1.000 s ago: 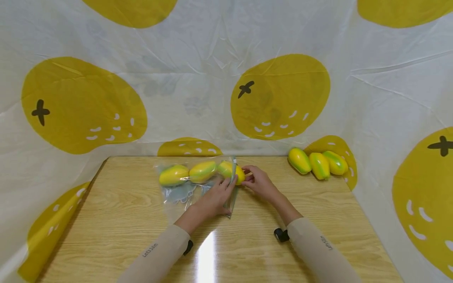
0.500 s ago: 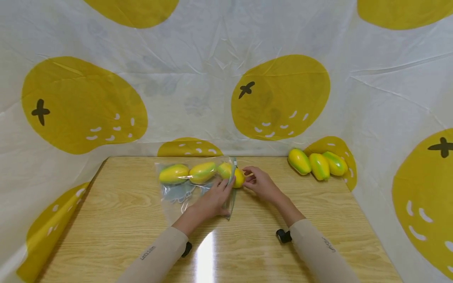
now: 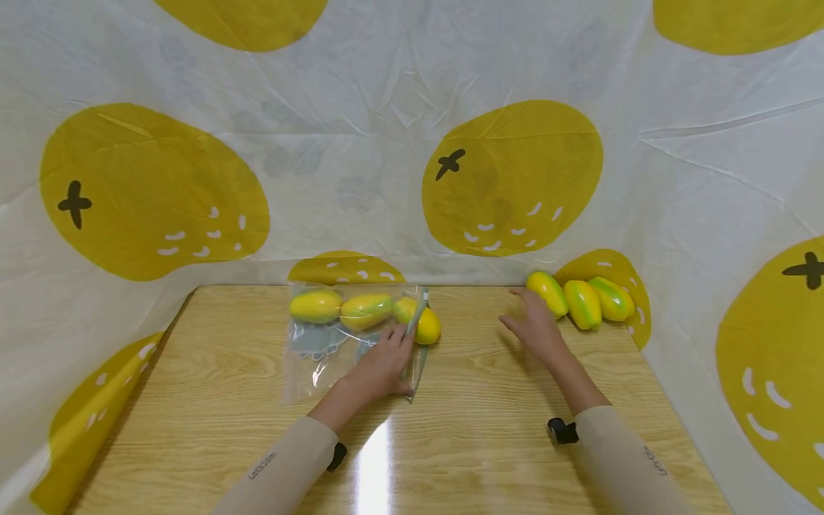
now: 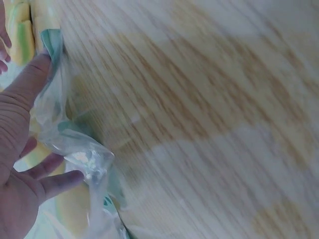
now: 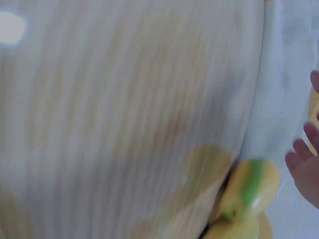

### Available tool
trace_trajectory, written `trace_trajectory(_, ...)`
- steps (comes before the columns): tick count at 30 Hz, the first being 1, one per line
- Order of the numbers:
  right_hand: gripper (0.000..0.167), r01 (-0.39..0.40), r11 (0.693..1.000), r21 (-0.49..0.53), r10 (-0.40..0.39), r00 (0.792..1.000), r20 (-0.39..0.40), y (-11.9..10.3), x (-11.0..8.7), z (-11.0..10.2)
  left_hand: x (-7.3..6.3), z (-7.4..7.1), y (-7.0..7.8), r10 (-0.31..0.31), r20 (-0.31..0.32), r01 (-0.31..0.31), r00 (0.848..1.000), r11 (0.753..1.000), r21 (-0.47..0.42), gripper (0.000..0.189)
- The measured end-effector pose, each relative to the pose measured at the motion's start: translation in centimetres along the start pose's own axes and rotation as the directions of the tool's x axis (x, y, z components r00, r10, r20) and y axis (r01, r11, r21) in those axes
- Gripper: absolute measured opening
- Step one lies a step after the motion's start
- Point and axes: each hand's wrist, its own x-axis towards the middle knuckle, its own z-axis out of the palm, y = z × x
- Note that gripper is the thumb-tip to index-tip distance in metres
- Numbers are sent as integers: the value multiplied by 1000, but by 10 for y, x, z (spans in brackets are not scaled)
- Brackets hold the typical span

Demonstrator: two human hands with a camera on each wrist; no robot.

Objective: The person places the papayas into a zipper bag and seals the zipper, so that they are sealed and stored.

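Note:
A clear zip bag (image 3: 315, 379) lies flat at the back left of the table. Two glossy yellow-green papayas (image 3: 315, 306) are inside it, and a third papaya (image 3: 428, 327) sticks out past the zip edge at the right. My left hand (image 3: 383, 361) rests on the bag's mouth, its fingers extended; in the left wrist view the thumb (image 4: 37, 72) touches the green zip strip. My right hand (image 3: 537, 325) holds nothing, its fingers spread, just left of several papayas (image 3: 582, 304) in the back right corner. It overlaps the nearest one in the head view.
The wooden table (image 3: 212, 443) backs onto a white cloth (image 3: 335, 193) printed with large yellow fruit, which also hangs at both sides. Black wrist cameras (image 3: 562, 431) sit at both cuffs. A bright light reflection lies on the table's front middle.
My right hand has left the third papaya at the bag's mouth and moved right to the corner papayas. The bag's left part lies flatter and slightly farther back; my left hand stays on its mouth.

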Motion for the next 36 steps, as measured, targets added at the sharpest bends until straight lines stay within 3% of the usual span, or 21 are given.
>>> trace_trajectory(5, 73, -16, 998, -68, 10, 995, -95, 27, 10, -24, 0, 0, 1, -14, 8, 13, 1000, 1000, 27, 128)
trace_trajectory(12, 85, -87, 991, -104, 84, 996, -31, 45, 22, -41, -2, 0, 1, 2, 39, -2, 999, 1000, 12, 126)
trace_trajectory(17, 87, -111, 985, -136, 115, 993, 25, 48, 27, -41, -3, 0, 1, 12, 44, -13, 999, 999, 29, 127)
trace_trajectory(24, 77, -85, 979, -186, 87, 996, 4, 53, 27, -36, -3, -1, 0, 15, 40, -17, 999, 999, 48, 129)
trace_trajectory(28, 74, -69, 981, -184, 70, 998, -5, 56, 22, -31, -4, -1, -1, -1, 27, 0, 1000, 1000, 30, 129)
trace_trajectory(33, 82, -93, 986, -142, 102, 993, 61, 57, 14, -26, -5, 1, -1, -43, 16, 43, 999, 999, 9, 128)
trace_trajectory(36, 84, -60, 988, -140, 73, 993, 89, 54, 9, -25, -5, 2, -1, -66, 15, 66, 998, 998, -1, 126)
